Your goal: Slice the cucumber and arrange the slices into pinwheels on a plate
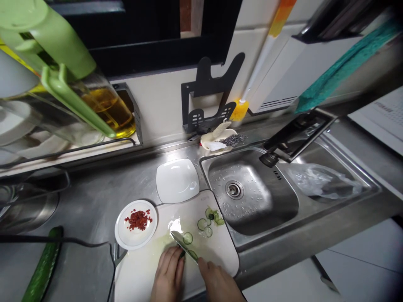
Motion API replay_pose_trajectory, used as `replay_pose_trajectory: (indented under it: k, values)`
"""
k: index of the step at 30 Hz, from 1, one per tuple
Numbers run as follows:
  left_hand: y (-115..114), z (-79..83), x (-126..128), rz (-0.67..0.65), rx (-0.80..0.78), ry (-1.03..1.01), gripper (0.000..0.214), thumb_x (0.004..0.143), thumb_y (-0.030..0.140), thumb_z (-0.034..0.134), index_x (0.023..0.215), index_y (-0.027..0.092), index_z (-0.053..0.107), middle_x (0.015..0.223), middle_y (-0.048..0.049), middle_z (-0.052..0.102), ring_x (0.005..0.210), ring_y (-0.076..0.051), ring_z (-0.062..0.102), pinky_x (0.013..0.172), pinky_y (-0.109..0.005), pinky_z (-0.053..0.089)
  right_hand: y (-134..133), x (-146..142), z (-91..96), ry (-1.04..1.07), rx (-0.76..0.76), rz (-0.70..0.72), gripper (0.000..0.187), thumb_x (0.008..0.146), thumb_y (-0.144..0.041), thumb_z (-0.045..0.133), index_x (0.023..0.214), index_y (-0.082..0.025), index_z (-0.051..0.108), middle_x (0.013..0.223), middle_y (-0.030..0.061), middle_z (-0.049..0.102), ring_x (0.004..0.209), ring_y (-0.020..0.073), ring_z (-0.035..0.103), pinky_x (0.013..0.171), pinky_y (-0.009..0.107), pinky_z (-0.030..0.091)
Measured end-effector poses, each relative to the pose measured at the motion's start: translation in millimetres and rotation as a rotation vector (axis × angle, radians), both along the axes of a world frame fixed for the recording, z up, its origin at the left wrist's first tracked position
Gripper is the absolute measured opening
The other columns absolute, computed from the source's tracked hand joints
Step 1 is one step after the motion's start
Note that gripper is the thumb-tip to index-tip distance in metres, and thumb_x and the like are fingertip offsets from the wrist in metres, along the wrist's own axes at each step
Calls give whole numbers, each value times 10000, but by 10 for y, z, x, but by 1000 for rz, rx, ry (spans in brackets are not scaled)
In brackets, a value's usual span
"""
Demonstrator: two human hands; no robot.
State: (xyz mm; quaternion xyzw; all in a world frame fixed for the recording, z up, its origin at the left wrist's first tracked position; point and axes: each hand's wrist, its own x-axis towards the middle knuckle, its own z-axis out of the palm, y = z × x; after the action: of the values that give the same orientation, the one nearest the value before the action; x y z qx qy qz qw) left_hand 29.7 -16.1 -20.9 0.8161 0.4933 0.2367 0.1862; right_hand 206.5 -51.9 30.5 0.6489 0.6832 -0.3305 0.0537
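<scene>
On a white cutting board [147, 268] my left hand [168, 274] lies with curled fingers on a small piece of cucumber [192, 254] that is mostly hidden under it. My right hand [217, 283] grips the handle of a knife [182, 244], whose blade points up and left beside the left fingers. Several thin cucumber slices [208, 222] lie on the board past the blade.
A round white dish with chopped red bits [136, 224] sits left of the board, and a square white plate [177, 180] lies behind it. The steel sink [252, 193] is to the right. A whole cucumber [44, 266] and a black cable [78, 242] lie at the left.
</scene>
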Motion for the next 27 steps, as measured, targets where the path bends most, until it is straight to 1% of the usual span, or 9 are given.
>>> replay_pose_trajectory:
  k: [2, 4, 8, 10, 13, 15, 18, 22, 27]
  values:
    - [-6, 6, 5, 8, -6, 2, 257, 905, 253, 430, 1088, 193, 599, 1020, -69, 686, 979, -174, 640, 876, -321, 542, 43, 50, 105, -85, -57, 39, 516, 682, 62, 368, 1087, -187, 566, 822, 47, 666, 683, 169, 638, 539, 215, 400]
    - [-11, 16, 11, 16, -22, 1, 264, 908, 266, 428, 1101, 192, 592, 1024, -76, 680, 982, -180, 637, 886, -340, 537, 95, 124, 229, -151, -66, 39, 586, 693, 89, 341, 1156, -208, 545, 854, 42, 663, 710, 162, 647, 551, 203, 403]
    - [-5, 74, 11, 37, -75, -10, 254, 897, 285, 458, 1094, 193, 589, 1047, -87, 660, 997, -190, 621, 869, -346, 537, 172, 296, 388, -230, 13, 18, 562, 763, 58, 361, 1231, -213, 513, 1056, 89, 619, 723, 159, 651, 599, 215, 442]
    - [17, 142, 27, 66, -82, -28, 249, 884, 309, 487, 1078, 193, 593, 1044, -92, 650, 987, -197, 615, 849, -347, 534, 190, 363, 394, -262, 72, 40, 539, 777, 30, 401, 1253, -204, 501, 1141, 117, 577, 762, 176, 649, 659, 243, 468]
    - [96, 296, 150, 115, -82, -64, 217, 871, 312, 512, 1029, 194, 603, 979, -81, 647, 933, -196, 608, 817, -345, 516, 199, 408, 340, -301, 134, 71, 496, 801, -1, 432, 1246, -208, 508, 1143, 120, 565, 798, 199, 640, 717, 290, 487]
    - [184, 405, 315, 107, -114, -69, 171, 857, 312, 537, 965, 201, 610, 879, -56, 647, 855, -191, 597, 771, -342, 495, 195, 400, 295, -323, 166, 82, 474, 806, 4, 435, 1222, -206, 522, 1110, 112, 577, 801, 202, 634, 723, 303, 490]
    - [349, 511, 617, 92, -211, 20, 114, 816, 320, 589, 815, 207, 604, 747, -23, 624, 745, -192, 563, 681, -324, 440, 172, 361, 249, -334, 225, 103, 469, 800, 10, 461, 1214, -202, 521, 1047, 100, 592, 801, 197, 623, 714, 295, 486]
    - [547, 503, 868, 90, -354, 129, 130, 783, 296, 603, 703, 198, 575, 686, -10, 615, 732, -190, 546, 683, -305, 376, 123, 318, 240, -357, 275, 102, 436, 787, 8, 490, 1166, -201, 536, 968, 74, 598, 702, 159, 598, 694, 280, 474]
    - [701, 373, 870, 110, -468, 177, 149, 774, 304, 589, 670, 200, 565, 687, -11, 612, 736, -187, 529, 681, -288, 333, 20, 317, 270, -310, 253, 51, 329, 782, 11, 474, 1011, -204, 573, 937, 70, 583, 727, 179, 602, 672, 283, 467]
